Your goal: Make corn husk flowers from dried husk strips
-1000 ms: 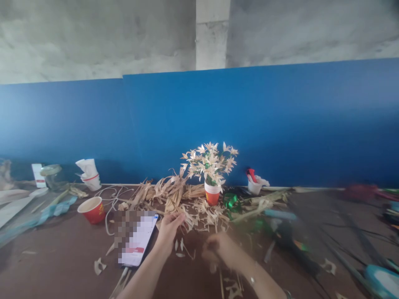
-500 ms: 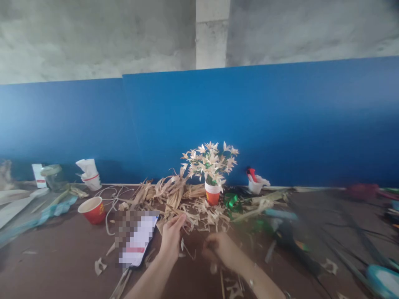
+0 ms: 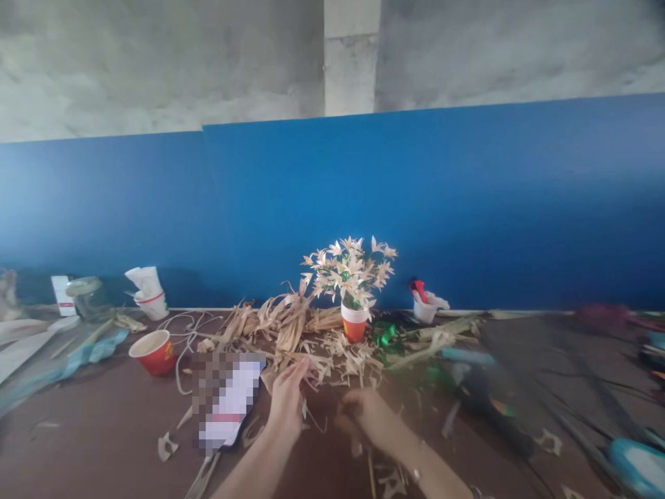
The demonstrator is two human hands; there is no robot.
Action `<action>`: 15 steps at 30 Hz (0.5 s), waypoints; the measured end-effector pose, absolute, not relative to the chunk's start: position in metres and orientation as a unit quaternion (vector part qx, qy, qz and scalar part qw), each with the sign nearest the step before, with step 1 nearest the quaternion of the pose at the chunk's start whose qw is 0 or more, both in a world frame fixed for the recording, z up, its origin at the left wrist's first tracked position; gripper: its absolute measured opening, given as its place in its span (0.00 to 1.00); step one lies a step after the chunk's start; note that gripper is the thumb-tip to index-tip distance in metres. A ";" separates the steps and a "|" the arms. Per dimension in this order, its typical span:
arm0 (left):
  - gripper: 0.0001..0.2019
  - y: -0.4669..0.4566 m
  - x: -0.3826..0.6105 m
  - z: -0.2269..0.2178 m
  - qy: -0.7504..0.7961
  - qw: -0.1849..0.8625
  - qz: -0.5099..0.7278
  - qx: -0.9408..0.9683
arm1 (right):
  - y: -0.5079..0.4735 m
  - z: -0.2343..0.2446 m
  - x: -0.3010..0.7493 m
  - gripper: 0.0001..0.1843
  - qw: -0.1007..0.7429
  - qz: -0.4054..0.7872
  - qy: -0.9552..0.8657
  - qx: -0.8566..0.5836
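My left hand point(image 3: 287, 398) is closed, thumb and fingers pinched at the edge of the dried husk scraps point(image 3: 358, 362); whatever sits in the pinch is too small to make out. To its right, a little lower, my right hand point(image 3: 375, 419) has its fingers curled in, tips blurred, and I cannot make out what they hold. Straight ahead stands a bunch of pale husk flowers point(image 3: 350, 270) with green stems in a red and white paper cup point(image 3: 354, 324). A heap of dry corn husks point(image 3: 291, 319) lies to the left behind my left hand.
Left of my hands lie a phone point(image 3: 233, 402), a red paper cup point(image 3: 154, 353) and a white cable point(image 3: 179, 357). Green ribbon point(image 3: 387, 336) and a white cup with a red item point(image 3: 424, 308) are beyond. A blue tape roll point(image 3: 636, 464) lies right. A blue panel point(image 3: 415, 187) closes the back.
The right hand's fingers shift slightly and stay blurred. My left hand keeps its pinch in nearly the same place. The view moves very slightly; objects on the table stay put.
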State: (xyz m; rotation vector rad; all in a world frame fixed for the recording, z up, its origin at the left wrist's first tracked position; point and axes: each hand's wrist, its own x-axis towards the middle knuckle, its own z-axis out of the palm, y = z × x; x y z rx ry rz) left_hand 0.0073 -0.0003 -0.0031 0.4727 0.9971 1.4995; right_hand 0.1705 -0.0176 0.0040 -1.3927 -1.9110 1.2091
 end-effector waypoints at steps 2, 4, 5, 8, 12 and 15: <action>0.11 0.000 0.007 -0.005 0.424 0.601 0.647 0.198 | -0.018 0.005 0.170 0.12 0.247 0.434 -0.705 -0.503; 0.11 0.000 0.007 -0.005 0.416 0.605 0.651 0.191 | -0.018 0.005 0.170 0.12 0.251 0.426 -0.710 -0.502; 0.11 0.000 0.008 -0.005 0.415 0.605 0.654 0.187 | -0.018 0.005 0.170 0.12 0.252 0.422 -0.710 -0.504; 0.12 -0.001 0.010 -0.003 0.416 0.606 0.654 0.180 | -0.019 0.005 0.169 0.12 0.252 0.430 -0.705 -0.504; 0.13 -0.003 0.013 0.000 0.422 0.612 0.642 0.187 | -0.021 0.009 0.168 0.12 0.253 0.435 -0.699 -0.509; 0.12 -0.003 0.015 0.002 0.425 0.618 0.640 0.168 | -0.023 0.014 0.167 0.10 0.258 0.409 -0.719 -0.499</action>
